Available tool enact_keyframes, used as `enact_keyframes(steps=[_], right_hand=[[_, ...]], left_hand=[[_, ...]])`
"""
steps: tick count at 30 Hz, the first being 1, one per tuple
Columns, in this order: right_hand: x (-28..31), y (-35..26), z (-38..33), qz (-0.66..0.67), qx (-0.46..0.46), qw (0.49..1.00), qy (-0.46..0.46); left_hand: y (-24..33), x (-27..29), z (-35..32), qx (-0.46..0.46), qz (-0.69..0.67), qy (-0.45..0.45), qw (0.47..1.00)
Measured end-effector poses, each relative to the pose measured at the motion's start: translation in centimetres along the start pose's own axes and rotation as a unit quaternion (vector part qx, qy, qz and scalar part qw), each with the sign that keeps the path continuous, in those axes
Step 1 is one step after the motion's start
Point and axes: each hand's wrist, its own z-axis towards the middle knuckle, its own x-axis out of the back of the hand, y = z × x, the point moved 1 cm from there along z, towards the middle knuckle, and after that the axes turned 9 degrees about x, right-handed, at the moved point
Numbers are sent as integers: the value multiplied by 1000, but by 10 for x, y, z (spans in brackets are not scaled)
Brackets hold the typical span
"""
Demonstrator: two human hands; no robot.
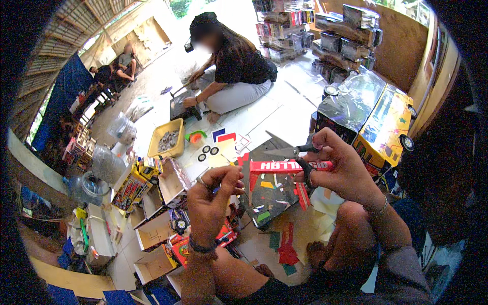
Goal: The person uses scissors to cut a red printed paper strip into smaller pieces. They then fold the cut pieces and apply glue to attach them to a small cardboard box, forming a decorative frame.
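My right hand (345,165) is closed round the dark handles of a pair of scissors (282,151), whose blades stand apart and point left. Just below the blades is a red strip with white lettering (274,166), with red parts bending down from it. I cannot tell whether it rests on the board or is held along with the scissors. Left of the strip, my left hand (216,190) has its thumb and fingertips pinched together; anything between them is too small to make out. Under both hands lies a dark board (277,203) scattered with small coloured scraps.
Toy trucks (134,188) and open box bodies (155,231) crowd the left. A large wrapped yellow toy truck (378,145) stands at right. Ahead are a yellow basin (179,147), loose black wheels (207,150) and a seated person (234,66) working at a small dark stand.
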Motion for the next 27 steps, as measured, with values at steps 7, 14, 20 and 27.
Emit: enact_keyframes(steps=[7, 14, 20, 27], right_hand=[[-3, 0, -3, -67, 73, 993, 67], [-7, 6, -8, -174, 121, 975, 61], [-22, 10, -10, -121, 67, 988, 66], [-42, 19, -7, -94, 44, 993, 55]], left_hand=[[5, -21, -8, -9, -8, 22, 1000], [-6, -21, -4, -131, 61, 68, 987], [-8, -18, -7, -244, 202, 147, 937], [-1, -15, -7, -332, 323, 215, 859]])
